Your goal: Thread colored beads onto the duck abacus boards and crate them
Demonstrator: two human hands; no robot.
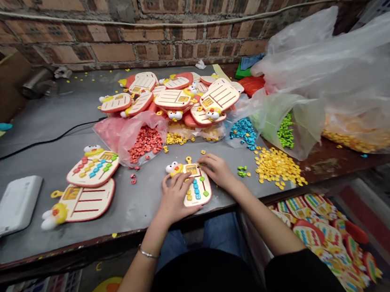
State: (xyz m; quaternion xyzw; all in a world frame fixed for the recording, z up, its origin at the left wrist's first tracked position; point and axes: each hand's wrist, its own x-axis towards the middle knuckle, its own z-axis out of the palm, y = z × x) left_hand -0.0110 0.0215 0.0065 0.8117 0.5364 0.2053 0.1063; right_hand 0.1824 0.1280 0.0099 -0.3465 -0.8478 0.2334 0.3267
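A cream toy board (200, 199) with a duck-like head lies in front of me near the table's front edge. My left hand (177, 196) is closed over its left side, covering part of the slots. Yellow, blue and green beads sit in the board's slots, with green ones in the right-hand slot. At the upper end of that slot, the fingertips of my right hand (218, 170) pinch a small green bead (201, 164), mostly hidden. Close to my right wrist lie a few loose green beads (242, 172) and a heap of yellow beads (278, 166).
Stacked toy boards (173, 98) fill the back. Bags hold red beads (146, 144), blue beads (243, 133) and green beads (285, 131). Two boards (89, 199) overlap at left, beside a white power bank (15, 206). Filled boards (328, 234) lie below the table at right.
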